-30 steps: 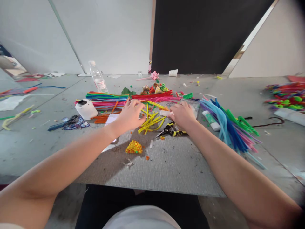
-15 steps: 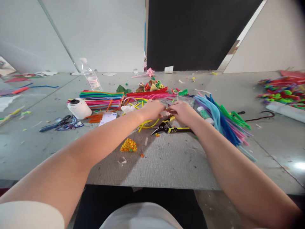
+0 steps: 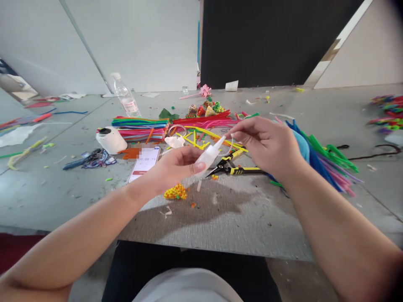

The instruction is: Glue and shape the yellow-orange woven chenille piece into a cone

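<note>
My left hand [image 3: 179,167] is closed around a small white squeeze bottle [image 3: 206,160] with a pointed nozzle, tilted up to the right. Near the nozzle tip, my right hand [image 3: 267,144] pinches a small white cap [image 3: 232,136]. A thin pale strap curves down from it toward the bottle's neck. Below the hands lie pliers [image 3: 231,167] with yellow and black handles, jaws pointing left. A yellow and orange beaded-looking piece [image 3: 175,192] rests on the table under my left wrist. Yellow pipe cleaners [image 3: 195,136] are spread behind the bottle.
Bundled coloured pipe cleaners [image 3: 141,126] lie behind a phone [image 3: 145,161] and a white spool [image 3: 111,140]. A plastic bottle [image 3: 126,98] stands at the back left. Blue, green and pink pipe cleaners [image 3: 327,159] lie beyond my right forearm. Small scraps litter the table [image 3: 195,230].
Both hands have come nearer and up from the table. The white bottle now shows in my left hand, and my right hand has moved right, apart from the left, with the cap at its fingertips.
</note>
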`<action>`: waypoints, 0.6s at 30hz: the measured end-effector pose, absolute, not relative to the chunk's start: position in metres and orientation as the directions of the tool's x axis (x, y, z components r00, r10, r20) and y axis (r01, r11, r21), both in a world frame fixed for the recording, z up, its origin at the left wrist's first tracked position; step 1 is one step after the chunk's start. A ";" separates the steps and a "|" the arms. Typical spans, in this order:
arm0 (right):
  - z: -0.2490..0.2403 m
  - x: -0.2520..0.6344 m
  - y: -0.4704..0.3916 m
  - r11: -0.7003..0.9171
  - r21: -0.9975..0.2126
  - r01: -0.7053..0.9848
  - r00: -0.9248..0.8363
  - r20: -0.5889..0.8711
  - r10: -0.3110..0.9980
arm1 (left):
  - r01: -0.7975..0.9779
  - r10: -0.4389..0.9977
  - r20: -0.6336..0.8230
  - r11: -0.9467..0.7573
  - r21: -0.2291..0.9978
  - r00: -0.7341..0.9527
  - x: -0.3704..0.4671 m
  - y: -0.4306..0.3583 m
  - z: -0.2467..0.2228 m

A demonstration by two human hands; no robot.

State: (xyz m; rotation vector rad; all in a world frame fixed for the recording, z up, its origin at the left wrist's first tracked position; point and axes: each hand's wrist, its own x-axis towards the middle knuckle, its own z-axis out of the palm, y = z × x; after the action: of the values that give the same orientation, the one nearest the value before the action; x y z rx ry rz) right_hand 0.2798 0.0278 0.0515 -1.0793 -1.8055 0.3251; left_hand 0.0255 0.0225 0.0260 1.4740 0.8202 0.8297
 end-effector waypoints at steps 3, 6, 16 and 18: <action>0.050 0.277 0.027 0.567 -0.566 0.599 -0.182 0.593 0.785 | -0.069 0.857 0.018 0.020 0.997 0.515 0.024 0.021 0.012; 0.046 0.279 0.034 0.527 -0.521 0.671 -0.210 0.548 0.809 | -0.052 0.859 -0.034 0.071 0.996 0.511 0.027 0.020 0.007; 0.037 0.269 0.036 0.466 -0.717 0.518 -0.167 0.450 0.877 | 0.080 0.889 0.115 -0.167 0.983 0.442 0.024 0.015 0.007; 0.036 0.269 0.036 0.458 -0.736 0.498 -0.176 0.431 0.885 | 0.117 0.894 0.133 -0.201 0.973 0.428 0.023 0.015 0.007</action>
State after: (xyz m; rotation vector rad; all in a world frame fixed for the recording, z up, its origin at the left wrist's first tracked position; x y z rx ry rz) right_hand 0.2688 0.0359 0.0361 -1.1722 -1.8262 0.5518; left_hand 0.0225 0.0147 0.0071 1.6249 0.9024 0.9187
